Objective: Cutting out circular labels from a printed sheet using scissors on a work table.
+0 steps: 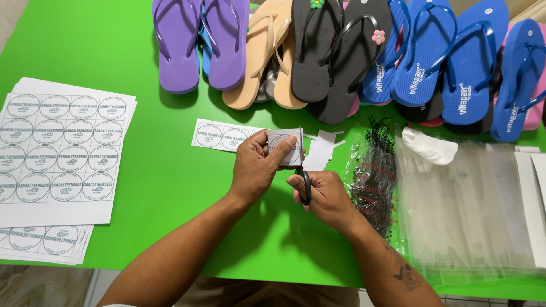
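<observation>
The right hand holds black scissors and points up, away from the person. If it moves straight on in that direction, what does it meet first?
Most likely the small label piece pinched in the left hand, just above the right hand and its scissors. Past it lie white paper scraps, then the flip-flops. Depth is unclear from this one view.

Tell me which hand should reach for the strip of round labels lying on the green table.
Left, probably. The left hand holds only a small cut label and sits right beside the strip of labels, on that side. The right hand is farther off and its fingers are through the scissors.
</observation>
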